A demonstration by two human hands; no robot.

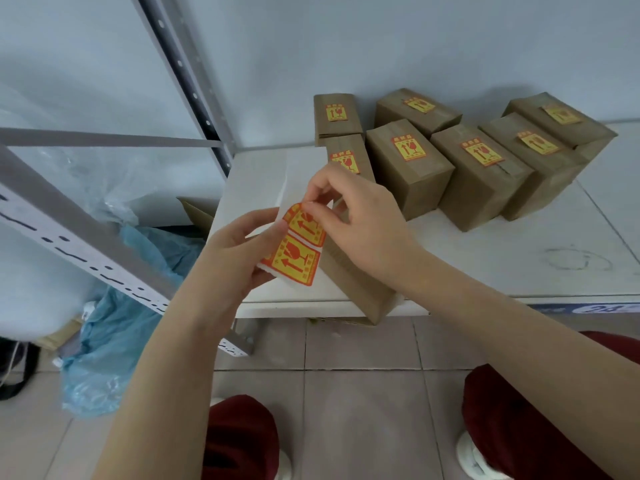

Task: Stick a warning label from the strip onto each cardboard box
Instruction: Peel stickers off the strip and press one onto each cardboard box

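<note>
The white strip (293,263) is gripped by the left hand (228,251), and the top edge of its upper warning label (306,225) is pinched by the right hand (360,209). An arrow and a glass are printed in orange on yellow; the small writing cannot be read. Under the hands an unlabelled cardboard box (356,282) is laid on the white table (519,258), and seven labelled boxes (408,168) are stood behind.

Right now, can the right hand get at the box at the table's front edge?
Probably yes. The right hand hovers close above that box, and nothing seems to lie between them. But it pinches a label that is not yet off the strip held by the left hand.
</note>
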